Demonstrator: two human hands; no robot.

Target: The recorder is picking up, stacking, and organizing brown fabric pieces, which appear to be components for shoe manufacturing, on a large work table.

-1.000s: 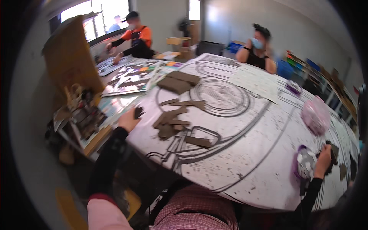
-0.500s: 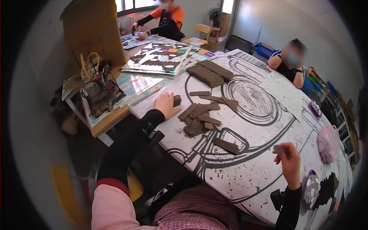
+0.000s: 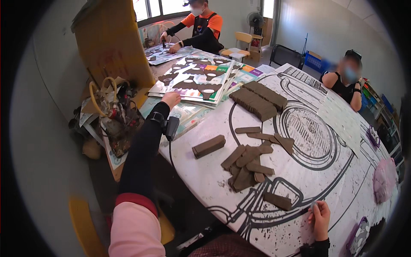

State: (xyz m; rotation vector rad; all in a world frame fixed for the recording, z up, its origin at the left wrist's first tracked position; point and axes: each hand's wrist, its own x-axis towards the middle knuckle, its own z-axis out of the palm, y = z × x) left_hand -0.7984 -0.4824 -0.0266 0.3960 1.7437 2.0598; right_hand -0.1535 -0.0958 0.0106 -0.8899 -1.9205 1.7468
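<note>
My left hand reaches out to the near corner of a stack of printed boards; its fingers look loosely extended, and I cannot tell whether they touch. On the top board lie several dark clay pieces with jagged edges and pale oval openings. My right hand is closed on a small round grey disc, pinched between thumb and fingers above the table's near side. Between my hands lie a small clay block, a loose pile of clay strips and a separate clay piece.
A large grooved clay block sits farther back on the drawn-on table cover. Tools and yellow-handled items crowd the left side near a cardboard panel. Two people sit beyond. A pink bag lies at the right.
My left hand has left the small clay block and moved farther away to the boards. My right hand still holds the disc, now lower in view. The view has shifted.
</note>
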